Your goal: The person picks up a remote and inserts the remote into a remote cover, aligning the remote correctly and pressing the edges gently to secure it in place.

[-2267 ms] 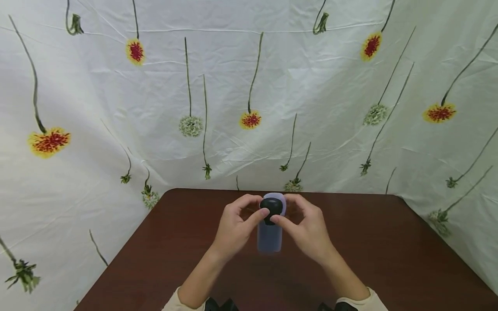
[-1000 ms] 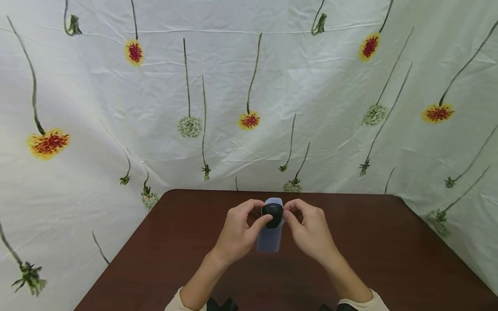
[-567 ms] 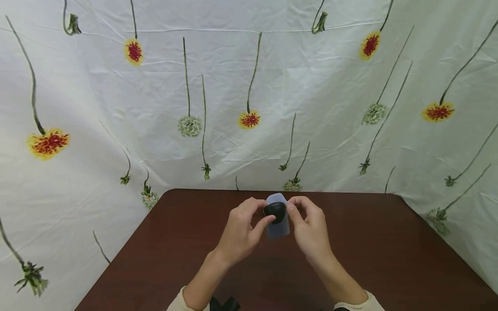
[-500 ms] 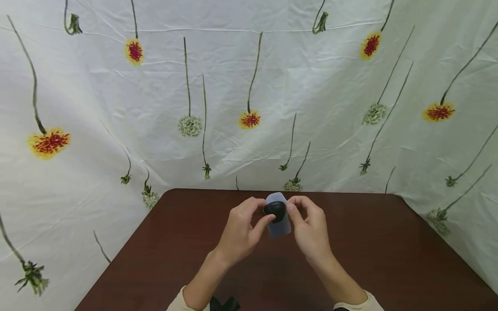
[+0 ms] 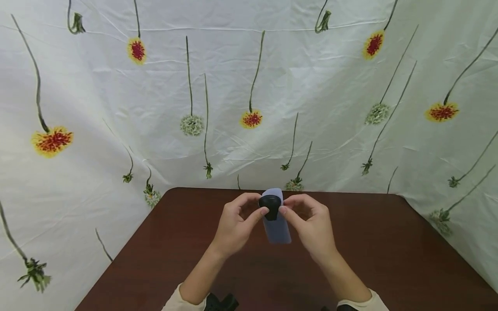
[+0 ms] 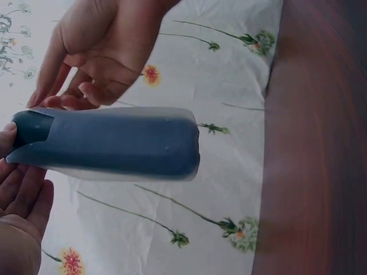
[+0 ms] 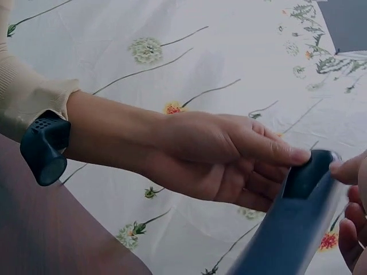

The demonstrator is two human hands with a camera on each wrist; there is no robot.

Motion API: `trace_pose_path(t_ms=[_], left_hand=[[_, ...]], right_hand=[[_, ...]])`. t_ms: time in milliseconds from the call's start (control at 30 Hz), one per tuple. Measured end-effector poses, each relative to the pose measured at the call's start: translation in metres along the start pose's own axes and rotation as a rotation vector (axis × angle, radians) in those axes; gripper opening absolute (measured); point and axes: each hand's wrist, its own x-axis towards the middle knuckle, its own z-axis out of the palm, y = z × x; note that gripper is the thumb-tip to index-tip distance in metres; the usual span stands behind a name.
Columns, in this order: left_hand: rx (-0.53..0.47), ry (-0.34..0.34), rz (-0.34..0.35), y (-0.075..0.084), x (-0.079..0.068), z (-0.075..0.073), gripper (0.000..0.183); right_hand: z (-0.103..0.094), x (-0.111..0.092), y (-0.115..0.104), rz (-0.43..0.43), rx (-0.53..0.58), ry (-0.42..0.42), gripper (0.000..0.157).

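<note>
Both hands hold a long dark-blue object in a translucent bluish sleeve (image 5: 278, 231) above the table; its kind is unclear. Its rounded black end (image 5: 270, 205) is uppermost in the head view. My left hand (image 5: 233, 224) pinches that end from the left, thumb on the near face and fingers behind. On the right side, my right hand (image 5: 313, 222) pinches the edge of sleeve and black end between thumb and curled fingers. In the left wrist view the sleeve (image 6: 114, 143) lies lengthwise, its wide end away from the hands. The right wrist view cuts off that end.
Beneath the hands is a dark brown table (image 5: 175, 242) with rounded far corners. White flower-printed cloth (image 5: 225, 56) hangs behind it and along both sides. A black device (image 7: 45, 149) is worn at the left wrist beside the cream sleeve cuff.
The hands have shifted slightly left and up with the object. My right hand has turned, its thumb now beside the black end. More of the sleeve's lower part shows than half a second ago.
</note>
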Motion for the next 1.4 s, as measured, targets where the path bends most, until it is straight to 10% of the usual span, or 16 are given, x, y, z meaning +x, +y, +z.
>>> trace_pose_path(t_ms=[400,900,1400], left_hand=[[-0.073,0.001,-0.004,0.004,-0.001,0.0,0.023],[-0.131,-0.105,-0.132,0.016,0.006,-0.02,0.011],[-0.166,0.023,-0.165,0.026,0.005,-0.013,0.016]], right_hand=[[-0.01,0.005,0.01,0.04,0.094,-0.271,0.034],[-0.008,0.008,0.015,-0.476,-0.081,-0.292,0.04],[-0.005,0.007,0.02,-0.738,-0.386,-0.178,0.037]])
